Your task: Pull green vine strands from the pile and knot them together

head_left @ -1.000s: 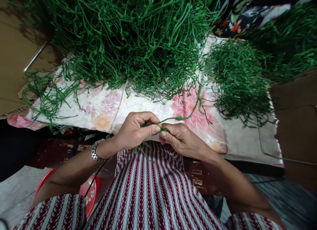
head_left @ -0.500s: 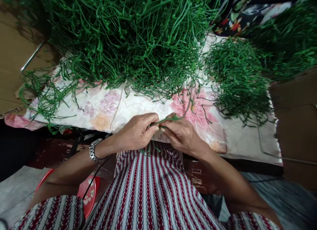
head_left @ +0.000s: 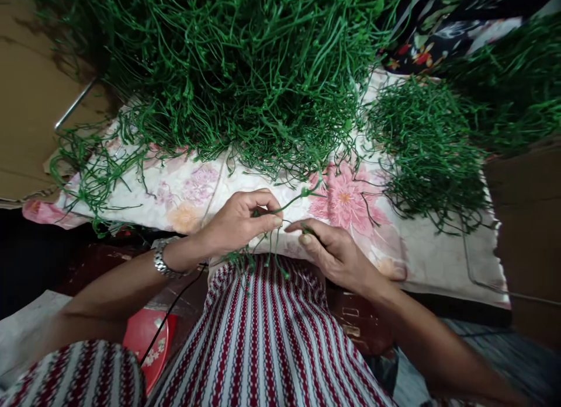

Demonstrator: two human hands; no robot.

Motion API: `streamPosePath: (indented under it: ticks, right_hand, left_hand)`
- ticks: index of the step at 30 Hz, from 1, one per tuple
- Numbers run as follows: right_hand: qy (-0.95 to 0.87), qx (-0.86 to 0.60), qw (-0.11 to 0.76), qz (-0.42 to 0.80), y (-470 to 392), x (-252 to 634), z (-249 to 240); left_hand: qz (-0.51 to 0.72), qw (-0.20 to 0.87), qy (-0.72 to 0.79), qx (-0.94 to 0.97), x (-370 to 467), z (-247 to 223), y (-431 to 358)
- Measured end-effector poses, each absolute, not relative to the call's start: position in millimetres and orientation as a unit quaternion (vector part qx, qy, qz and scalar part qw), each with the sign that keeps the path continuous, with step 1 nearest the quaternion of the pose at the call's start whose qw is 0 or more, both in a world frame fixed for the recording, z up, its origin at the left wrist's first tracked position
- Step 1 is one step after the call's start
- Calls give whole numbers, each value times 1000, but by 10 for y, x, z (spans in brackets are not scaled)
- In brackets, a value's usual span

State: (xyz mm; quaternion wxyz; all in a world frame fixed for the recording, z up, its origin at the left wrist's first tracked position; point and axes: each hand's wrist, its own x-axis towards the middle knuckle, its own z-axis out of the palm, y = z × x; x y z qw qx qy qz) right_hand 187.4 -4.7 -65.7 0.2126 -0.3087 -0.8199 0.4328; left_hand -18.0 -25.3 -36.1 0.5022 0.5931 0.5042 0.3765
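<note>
Between thumb and fingertips, my left hand [head_left: 241,223] pinches a thin branched green stem [head_left: 302,194], which looks like plastic. Its tip rises to the right over the cloth, and more green strands hang below that hand toward the lap. Just to the right, slightly apart, is my right hand [head_left: 335,252], fingers curled with the index finger reaching left. A small bit of green shows between its thumb and index finger; the rest is hidden in the palm. Beyond both hands lies a large heap of green stems [head_left: 245,74].
A smaller pile of stems [head_left: 432,150] lies right on the flowered cloth [head_left: 263,182], and loose stems [head_left: 99,170] sit at its left edge. Cardboard [head_left: 39,97] stands at the left. A red basin [head_left: 151,348] is below. Dark floral fabric [head_left: 438,33] shows at the back right.
My hands were together at the stem and are now apart, the right one lower and to the right. More green strands hang beneath the left hand. The view has shifted slightly.
</note>
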Motion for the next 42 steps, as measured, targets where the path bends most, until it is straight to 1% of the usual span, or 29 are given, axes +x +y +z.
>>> streamPosePath:
  ticks: [2,3,5,13,17,18,20,24,27,30,33,38,42]
  right_hand:
    - [-756,-311,253,518,-42,1729,-715]
    - [-733,-311,267,542,-35,1676,-738]
    - [-716,-324,277,553,-16,1615,-764]
    - [-756,-366,270,472,-42,1550,-761]
    - [-757,-396,303,424,-79,1493,-802]
    - [-752,-389,310,432,-82,1486,-806]
    - [-734,-357,312,487,-81,1481,-805]
    - [-646,-281,293,647,-70,1488,-817]
    - [-593,-262,294,702,-69,1498,-856]
    - [-592,-224,300,713,-70,1519,-881]
    - [-622,-183,306,697,-62,1545,-866]
    - [-636,-154,328,682,-43,1562,-846]
    - [-641,-148,328,678,-45,1567,-856]
  left_hand:
    - [413,499,493,581,-73,-438,-220]
    - [425,498,490,576,-32,-465,-219]
    - [442,492,488,569,16,-496,-236]
    - [479,498,501,521,31,-537,-279]
    - [511,494,503,492,71,-583,-284]
    - [521,495,503,480,81,-594,-289]
    - [544,517,493,440,94,-611,-302]
    - [572,619,428,327,106,-611,-324]
    - [559,681,397,257,109,-593,-332]
    - [543,720,376,213,114,-568,-350]
    - [535,740,352,205,123,-540,-381]
    - [547,748,323,195,165,-506,-415]
    - [553,744,323,188,193,-487,-414]
